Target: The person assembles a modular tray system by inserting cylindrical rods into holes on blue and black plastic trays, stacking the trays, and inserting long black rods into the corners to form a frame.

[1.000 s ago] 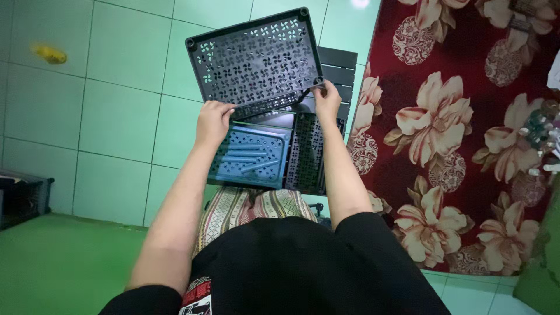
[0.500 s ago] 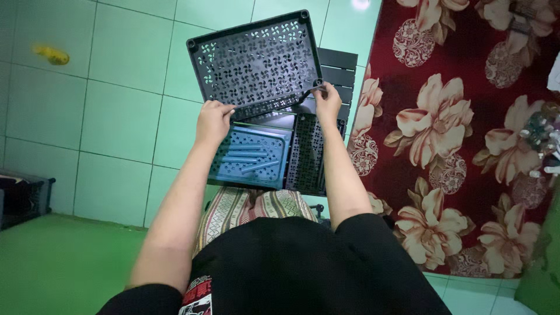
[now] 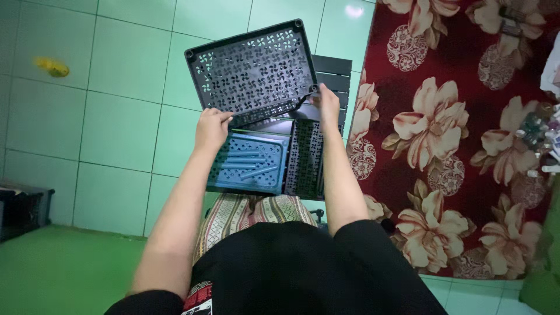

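A black perforated plastic shelf panel (image 3: 251,73) is held tilted above the tiled floor. My left hand (image 3: 211,127) grips its near left edge, and my right hand (image 3: 325,105) grips its near right corner. Below the panel lies a blue perforated tray (image 3: 251,165) with several loose tubes in it. Beside the tray lies another black perforated panel (image 3: 306,157). A black slatted panel (image 3: 335,76) lies on the floor behind these, partly hidden by the raised one.
A red carpet (image 3: 455,128) with large flowers covers the floor on the right. Small items (image 3: 539,134) lie at its right edge. A yellow object (image 3: 52,67) sits on the green tiles at left. A dark crate (image 3: 23,207) stands at lower left.
The raised panel and both hands have shifted very slightly; otherwise nothing has visibly changed.
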